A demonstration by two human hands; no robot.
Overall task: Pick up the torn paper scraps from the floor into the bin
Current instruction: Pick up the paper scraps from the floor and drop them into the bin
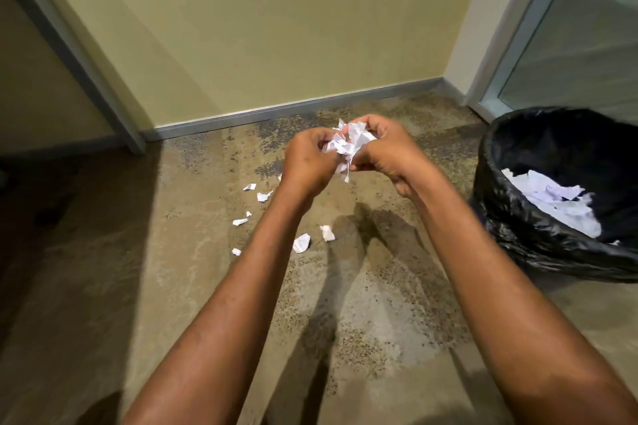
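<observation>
Both my hands are raised above the floor and hold one crumpled bunch of white paper scraps (350,145) between them. My left hand (310,162) grips the bunch from the left with curled fingers. My right hand (386,148) grips it from the right. Several loose paper scraps (301,242) lie on the speckled floor below and left of my hands. The bin (511,224), lined with a black bag, stands at the right with white paper inside it.
A yellow wall with a grey baseboard (297,107) runs behind the scraps. A door frame (79,59) stands at the left and a glass door (569,28) at the far right, behind the bin. Bare floor lies in front.
</observation>
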